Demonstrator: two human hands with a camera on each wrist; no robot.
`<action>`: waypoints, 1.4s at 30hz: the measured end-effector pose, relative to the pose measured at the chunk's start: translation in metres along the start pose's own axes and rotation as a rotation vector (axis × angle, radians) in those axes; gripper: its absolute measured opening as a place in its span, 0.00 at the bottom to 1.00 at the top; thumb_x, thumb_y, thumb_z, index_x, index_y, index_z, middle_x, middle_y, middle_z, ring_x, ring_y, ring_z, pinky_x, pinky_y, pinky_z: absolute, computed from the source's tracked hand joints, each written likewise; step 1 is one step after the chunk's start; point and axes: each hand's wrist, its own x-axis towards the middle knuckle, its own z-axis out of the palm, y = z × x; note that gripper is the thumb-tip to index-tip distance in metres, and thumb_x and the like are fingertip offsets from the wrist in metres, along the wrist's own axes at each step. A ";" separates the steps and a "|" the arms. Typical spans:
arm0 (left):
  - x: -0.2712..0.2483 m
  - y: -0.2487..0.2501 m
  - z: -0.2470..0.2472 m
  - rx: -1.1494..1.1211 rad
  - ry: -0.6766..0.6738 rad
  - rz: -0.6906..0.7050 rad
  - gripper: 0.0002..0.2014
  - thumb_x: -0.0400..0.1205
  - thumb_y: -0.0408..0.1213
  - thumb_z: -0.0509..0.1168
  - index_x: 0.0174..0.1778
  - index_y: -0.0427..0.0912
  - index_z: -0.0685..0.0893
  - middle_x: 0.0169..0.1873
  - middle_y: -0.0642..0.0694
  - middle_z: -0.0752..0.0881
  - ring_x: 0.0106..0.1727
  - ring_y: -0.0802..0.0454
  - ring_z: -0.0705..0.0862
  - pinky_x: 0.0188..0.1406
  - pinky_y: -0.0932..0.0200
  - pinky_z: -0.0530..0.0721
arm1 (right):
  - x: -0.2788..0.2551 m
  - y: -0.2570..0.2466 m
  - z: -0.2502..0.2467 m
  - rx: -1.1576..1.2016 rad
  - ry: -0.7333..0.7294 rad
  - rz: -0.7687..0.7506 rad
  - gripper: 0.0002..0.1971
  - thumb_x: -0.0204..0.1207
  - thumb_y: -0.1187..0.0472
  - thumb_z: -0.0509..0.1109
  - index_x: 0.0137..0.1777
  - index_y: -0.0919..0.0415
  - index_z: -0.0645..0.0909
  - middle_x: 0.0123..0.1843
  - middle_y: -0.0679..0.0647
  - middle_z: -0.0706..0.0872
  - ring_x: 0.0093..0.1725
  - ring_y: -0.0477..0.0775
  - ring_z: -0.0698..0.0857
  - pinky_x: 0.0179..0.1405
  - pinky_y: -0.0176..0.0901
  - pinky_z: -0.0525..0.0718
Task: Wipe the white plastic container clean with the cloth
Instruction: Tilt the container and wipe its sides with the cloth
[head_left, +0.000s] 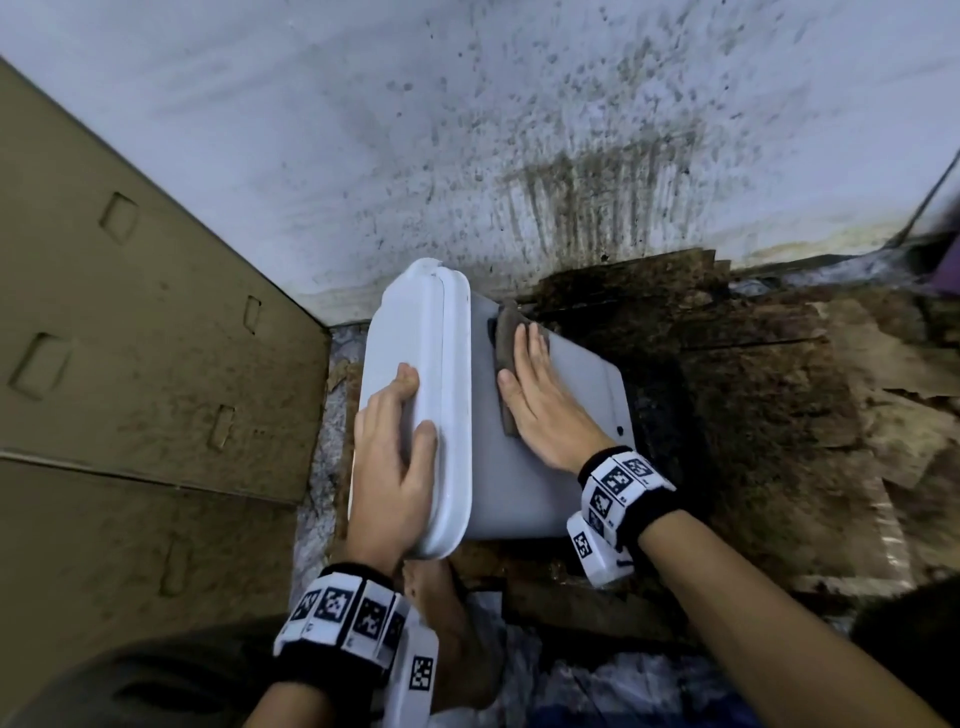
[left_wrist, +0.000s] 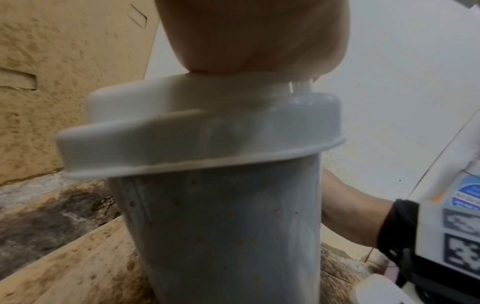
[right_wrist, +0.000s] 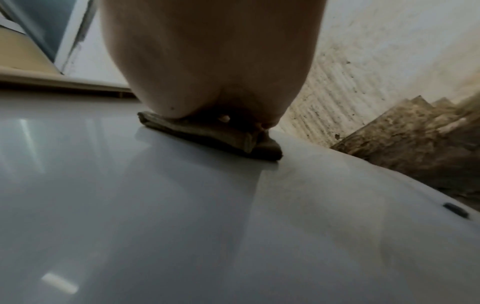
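Observation:
A white plastic container (head_left: 550, 467) with its lid (head_left: 415, 364) on lies tipped on its side, lid end to the left. My left hand (head_left: 400, 447) holds the lid end, fingers curled over its raised rim. My right hand (head_left: 535, 400) lies flat on the upward side wall, fingers straight, pressing a folded brown cloth (head_left: 511, 332) against it. In the right wrist view the cloth (right_wrist: 215, 137) is squashed under my palm on the glossy wall (right_wrist: 182, 216). The left wrist view shows the speckled container wall (left_wrist: 221, 236) below the lid (left_wrist: 182, 133).
A stained white wall (head_left: 519, 130) rises behind. A dirty cardboard box (head_left: 130, 338) stands at the left. Soiled, torn cardboard pieces (head_left: 753, 389) cover the floor at the right. My bare foot (head_left: 452, 623) rests under the container's near edge.

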 end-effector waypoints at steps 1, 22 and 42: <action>0.000 0.001 0.000 -0.002 0.001 0.004 0.25 0.86 0.48 0.54 0.78 0.44 0.74 0.79 0.55 0.74 0.79 0.58 0.70 0.78 0.64 0.65 | 0.002 0.004 -0.001 0.023 -0.002 -0.007 0.33 0.92 0.48 0.44 0.88 0.59 0.33 0.89 0.52 0.30 0.87 0.46 0.31 0.85 0.40 0.33; -0.002 -0.001 0.002 -0.072 0.049 -0.020 0.24 0.84 0.47 0.58 0.76 0.44 0.78 0.77 0.57 0.77 0.79 0.57 0.72 0.78 0.63 0.67 | -0.009 0.098 -0.009 0.183 0.012 0.494 0.31 0.92 0.47 0.41 0.88 0.57 0.34 0.90 0.53 0.32 0.88 0.51 0.32 0.87 0.49 0.34; 0.001 0.000 0.003 -0.093 0.057 -0.015 0.24 0.83 0.47 0.58 0.75 0.44 0.78 0.77 0.56 0.77 0.78 0.59 0.72 0.78 0.62 0.68 | 0.005 0.010 -0.009 0.117 -0.051 0.023 0.31 0.92 0.50 0.44 0.88 0.56 0.32 0.88 0.48 0.29 0.86 0.44 0.30 0.83 0.37 0.32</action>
